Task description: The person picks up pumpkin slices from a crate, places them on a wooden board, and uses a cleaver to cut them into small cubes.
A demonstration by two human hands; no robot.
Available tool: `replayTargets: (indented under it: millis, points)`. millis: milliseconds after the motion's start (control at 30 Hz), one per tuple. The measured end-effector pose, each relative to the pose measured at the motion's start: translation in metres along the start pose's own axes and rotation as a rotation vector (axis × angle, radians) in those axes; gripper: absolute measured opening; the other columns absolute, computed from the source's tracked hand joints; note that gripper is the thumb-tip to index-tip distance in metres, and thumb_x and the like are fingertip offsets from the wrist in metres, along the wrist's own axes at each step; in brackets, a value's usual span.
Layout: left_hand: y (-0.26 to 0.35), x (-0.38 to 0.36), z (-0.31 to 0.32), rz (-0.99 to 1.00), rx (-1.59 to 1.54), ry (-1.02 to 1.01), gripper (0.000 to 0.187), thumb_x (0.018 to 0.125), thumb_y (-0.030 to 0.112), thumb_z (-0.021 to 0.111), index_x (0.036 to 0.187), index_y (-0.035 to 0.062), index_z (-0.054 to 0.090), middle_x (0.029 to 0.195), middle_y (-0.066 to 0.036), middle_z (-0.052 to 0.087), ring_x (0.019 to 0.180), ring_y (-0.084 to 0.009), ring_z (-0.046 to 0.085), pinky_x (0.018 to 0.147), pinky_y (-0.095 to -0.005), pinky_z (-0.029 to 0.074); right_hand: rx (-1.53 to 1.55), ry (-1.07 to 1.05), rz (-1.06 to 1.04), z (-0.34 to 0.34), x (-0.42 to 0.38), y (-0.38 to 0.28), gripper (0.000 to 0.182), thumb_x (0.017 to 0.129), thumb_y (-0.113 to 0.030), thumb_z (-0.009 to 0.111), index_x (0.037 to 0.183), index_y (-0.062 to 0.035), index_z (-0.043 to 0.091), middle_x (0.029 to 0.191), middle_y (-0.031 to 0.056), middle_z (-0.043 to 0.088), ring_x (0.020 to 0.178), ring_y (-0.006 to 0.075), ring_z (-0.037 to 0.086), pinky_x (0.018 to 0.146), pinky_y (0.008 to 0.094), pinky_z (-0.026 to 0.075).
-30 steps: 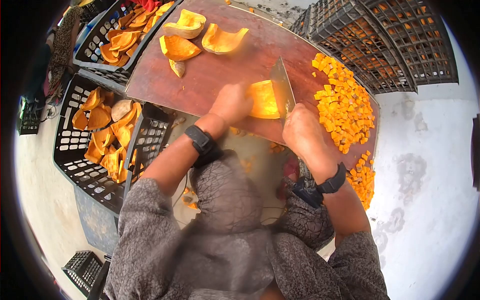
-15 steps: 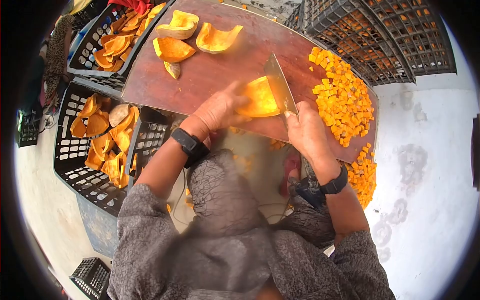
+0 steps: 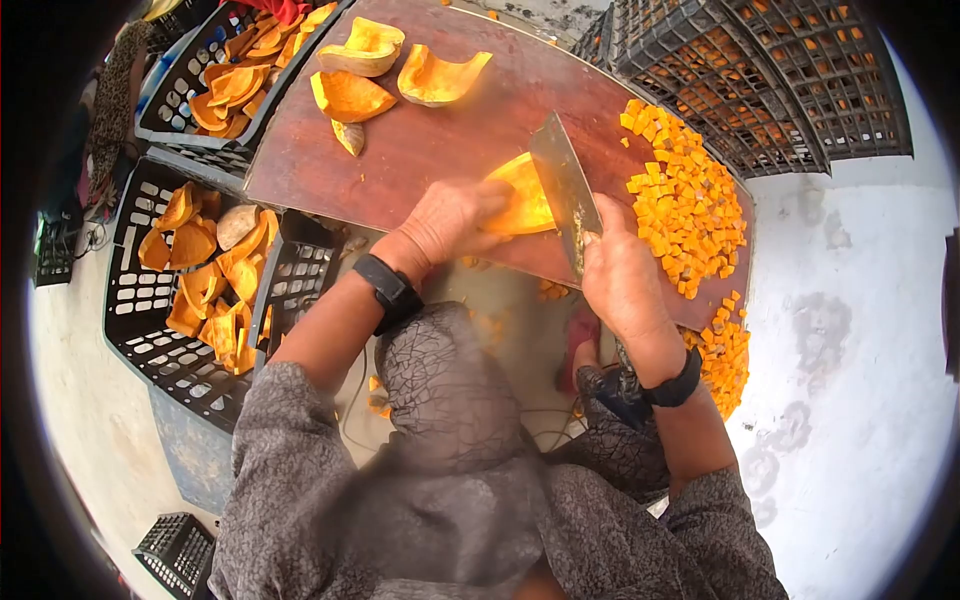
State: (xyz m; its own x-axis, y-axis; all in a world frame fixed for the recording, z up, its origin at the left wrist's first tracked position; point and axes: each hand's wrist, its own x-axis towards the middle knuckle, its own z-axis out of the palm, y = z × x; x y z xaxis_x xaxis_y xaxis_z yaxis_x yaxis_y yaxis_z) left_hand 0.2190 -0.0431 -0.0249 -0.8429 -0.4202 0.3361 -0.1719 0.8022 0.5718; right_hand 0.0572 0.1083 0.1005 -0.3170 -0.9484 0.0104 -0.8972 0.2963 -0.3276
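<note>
My left hand is closed on the left part of an orange pumpkin piece near the front edge of the reddish table. In my right hand is a wide-bladed knife, its blade upright against the piece's right side. Larger pumpkin chunks lie at the table's upper left. A heap of small pumpkin cubes covers the right side of the table, and more cubes are below its right corner.
Black crates with pumpkin pieces stand at the left, another crate above them. Stacked crates of cut pumpkin rise at the upper right. A small crate sits on the floor at lower left.
The knife blade has turned and tilted slightly, its broad side now showing more. My left hand has moved slightly, and less of the pumpkin piece shows.
</note>
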Motion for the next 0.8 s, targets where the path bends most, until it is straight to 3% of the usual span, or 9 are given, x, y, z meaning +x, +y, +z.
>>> replayTargets:
  millis: [100,133,367,567,633,667,733,767,800]
  points:
    - [0.001,0.0,-0.002,0.054,-0.017,-0.007,0.036,0.074,0.028,0.073,0.105,0.0099,0.065,0.117,-0.007,0.062,0.095,-0.0337,0.062,0.082,-0.0433,0.051,-0.099,-0.018,-0.015,0.001,0.002,0.0,0.047,0.091,-0.01,0.051,0.137,-0.0021,0.042,0.071,0.022,0.064,0.068,0.0397,0.064,0.06,0.0497,0.049]
    - [0.002,0.0,-0.001,0.078,-0.007,0.051,0.031,0.073,0.025,0.072,0.1,0.0107,0.066,0.113,-0.006,0.063,0.092,-0.0323,0.062,0.079,-0.0428,0.052,-0.136,-0.015,-0.027,0.001,0.002,0.0,0.051,0.091,-0.01,0.051,0.14,-0.0026,0.04,0.071,0.0211,0.064,0.068,0.0391,0.064,0.06,0.0494,0.049]
    - [-0.004,0.001,0.002,0.122,-0.059,0.091,0.02,0.073,0.02,0.071,0.089,0.0084,0.067,0.102,-0.006,0.064,0.087,-0.0321,0.061,0.077,-0.0423,0.051,-0.132,-0.052,-0.005,-0.004,0.006,-0.006,0.059,0.091,-0.009,0.052,0.146,-0.0041,0.033,0.07,0.0193,0.064,0.066,0.0379,0.063,0.059,0.0479,0.048]
    - [-0.005,0.002,0.002,0.132,-0.111,0.097,0.019,0.074,0.019,0.07,0.088,0.0067,0.067,0.099,-0.007,0.064,0.087,-0.0329,0.061,0.077,-0.0423,0.051,-0.122,-0.063,-0.045,-0.002,0.009,-0.004,0.064,0.091,-0.01,0.053,0.15,-0.0082,0.028,0.069,0.019,0.064,0.066,0.0376,0.063,0.059,0.0476,0.048]
    - [-0.004,0.002,0.001,0.129,-0.108,0.101,0.019,0.074,0.019,0.07,0.089,0.0064,0.067,0.099,-0.007,0.064,0.087,-0.0329,0.061,0.077,-0.0422,0.051,-0.174,-0.059,0.009,-0.002,0.01,-0.008,0.049,0.091,-0.01,0.053,0.138,-0.0045,0.041,0.069,0.0195,0.064,0.067,0.0386,0.064,0.06,0.0484,0.048]
    - [-0.004,0.002,0.001,0.128,-0.106,0.102,0.02,0.074,0.018,0.07,0.089,0.0061,0.066,0.099,-0.008,0.064,0.088,-0.0329,0.061,0.077,-0.0421,0.051,-0.175,-0.059,0.009,-0.003,0.01,-0.008,0.049,0.091,-0.01,0.053,0.138,-0.0045,0.041,0.069,0.0195,0.064,0.067,0.0386,0.064,0.06,0.0484,0.048]
    - [-0.002,0.001,-0.001,0.119,-0.106,0.09,0.02,0.074,0.018,0.07,0.089,0.0061,0.066,0.098,-0.008,0.064,0.087,-0.0331,0.061,0.077,-0.0422,0.051,-0.135,-0.165,0.09,-0.005,0.013,-0.006,0.026,0.094,-0.009,0.05,0.116,0.0047,0.05,0.083,0.0317,0.062,0.081,0.0481,0.061,0.071,0.052,0.048]
    - [-0.002,0.001,-0.001,0.107,-0.105,0.077,0.02,0.074,0.018,0.07,0.09,0.006,0.066,0.097,-0.008,0.064,0.087,-0.0332,0.061,0.077,-0.0424,0.051,-0.136,-0.165,0.089,-0.006,0.013,-0.006,0.026,0.094,-0.009,0.05,0.116,0.0047,0.05,0.083,0.0317,0.062,0.081,0.0481,0.061,0.071,0.052,0.048]
    - [-0.003,0.001,-0.001,0.104,-0.104,0.079,0.02,0.074,0.018,0.07,0.09,0.006,0.066,0.097,-0.008,0.064,0.087,-0.0332,0.061,0.077,-0.0424,0.051,-0.122,-0.157,0.102,-0.007,0.013,-0.007,0.018,0.093,-0.009,0.05,0.105,0.0055,0.051,0.082,0.032,0.061,0.081,0.0485,0.061,0.071,0.0521,0.048]
